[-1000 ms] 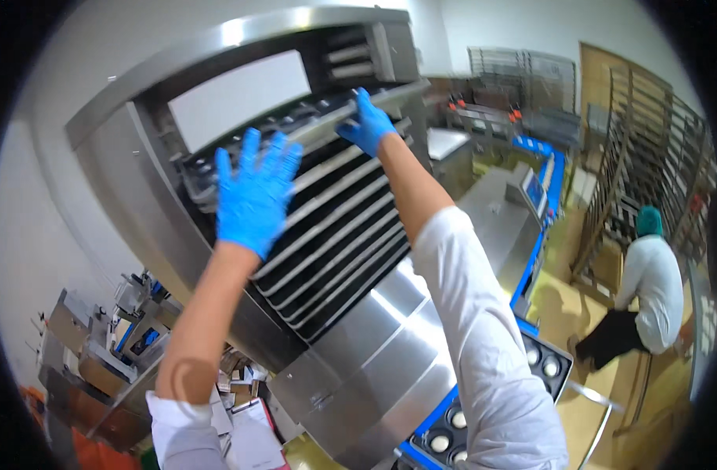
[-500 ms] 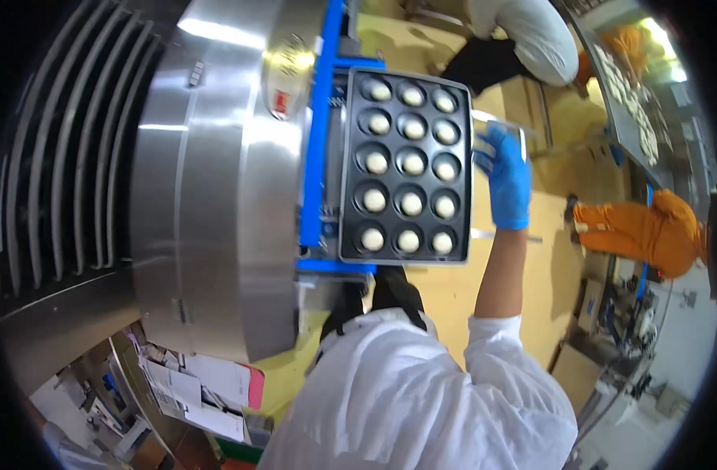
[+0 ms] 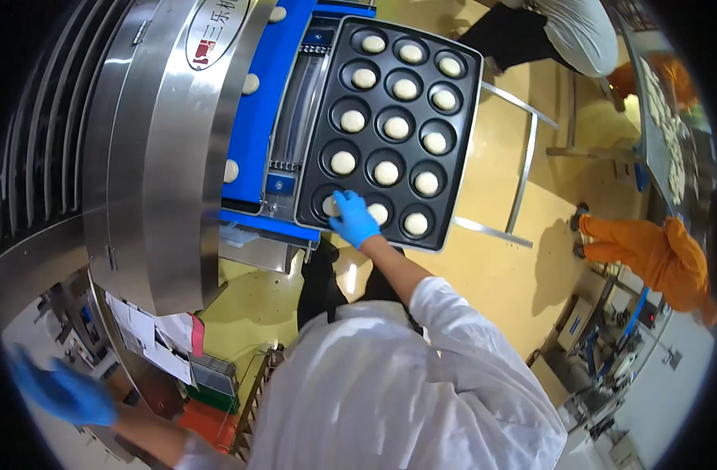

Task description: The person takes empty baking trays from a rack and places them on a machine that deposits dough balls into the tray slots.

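A dark baking tray (image 3: 314, 168) with rows of round cups lies beside the machine, a white dough ball (image 3: 396, 128) in each cup. My right hand (image 3: 354, 220), in a blue glove, reaches over its near left corner. The fingers are bent down at the dough ball (image 3: 329, 206) in the corner cup and partly cover it. My left hand (image 3: 65, 392), also blue-gloved, is held out at the far lower left, away from the tray. Its fingers are spread, a little blurred, with nothing in them.
Left of the tray runs a blue conveyor belt (image 3: 252, 129) carrying 3 dough balls, beside a big steel machine (image 3: 166, 164). Metal rails (image 3: 523, 172) extend right of the tray. One person in white (image 3: 574, 35) and another in orange (image 3: 648, 251) stand farther off. Papers (image 3: 151, 333) lie lower left.
My right hand has gone from the tray's right edge to its near left corner. The tray appears tilted and farther from the machine; the belt's dough balls and my left hand have come into view.
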Action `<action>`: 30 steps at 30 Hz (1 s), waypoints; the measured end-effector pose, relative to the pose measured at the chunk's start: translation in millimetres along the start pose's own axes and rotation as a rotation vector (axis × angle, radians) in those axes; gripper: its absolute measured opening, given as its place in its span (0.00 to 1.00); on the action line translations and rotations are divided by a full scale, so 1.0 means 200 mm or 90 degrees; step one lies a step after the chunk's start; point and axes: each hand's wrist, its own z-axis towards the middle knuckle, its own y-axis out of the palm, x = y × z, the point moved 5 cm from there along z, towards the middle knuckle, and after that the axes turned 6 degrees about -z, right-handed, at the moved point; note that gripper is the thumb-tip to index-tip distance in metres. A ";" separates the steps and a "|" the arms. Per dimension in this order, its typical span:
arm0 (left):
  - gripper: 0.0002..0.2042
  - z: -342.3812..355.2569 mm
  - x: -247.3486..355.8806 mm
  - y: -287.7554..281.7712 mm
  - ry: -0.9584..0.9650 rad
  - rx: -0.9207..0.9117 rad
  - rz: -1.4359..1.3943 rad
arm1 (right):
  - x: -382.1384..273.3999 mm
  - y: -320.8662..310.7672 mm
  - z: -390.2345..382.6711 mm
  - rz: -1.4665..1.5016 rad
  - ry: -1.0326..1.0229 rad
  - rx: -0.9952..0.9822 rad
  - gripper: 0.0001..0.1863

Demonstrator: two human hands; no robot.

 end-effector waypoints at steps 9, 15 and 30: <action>0.16 -1.03 0.99 0.22 -0.525 -0.288 -0.310 | 0.02 0.27 0.14 -0.313 -0.196 -0.082 0.11; 0.14 -1.44 1.30 0.32 -0.753 -0.367 -0.385 | 0.03 -0.25 0.43 -0.166 0.075 0.117 0.19; 0.11 -2.06 1.57 0.34 -0.994 -0.469 -0.449 | 0.25 -0.38 0.94 -0.245 0.163 0.043 0.14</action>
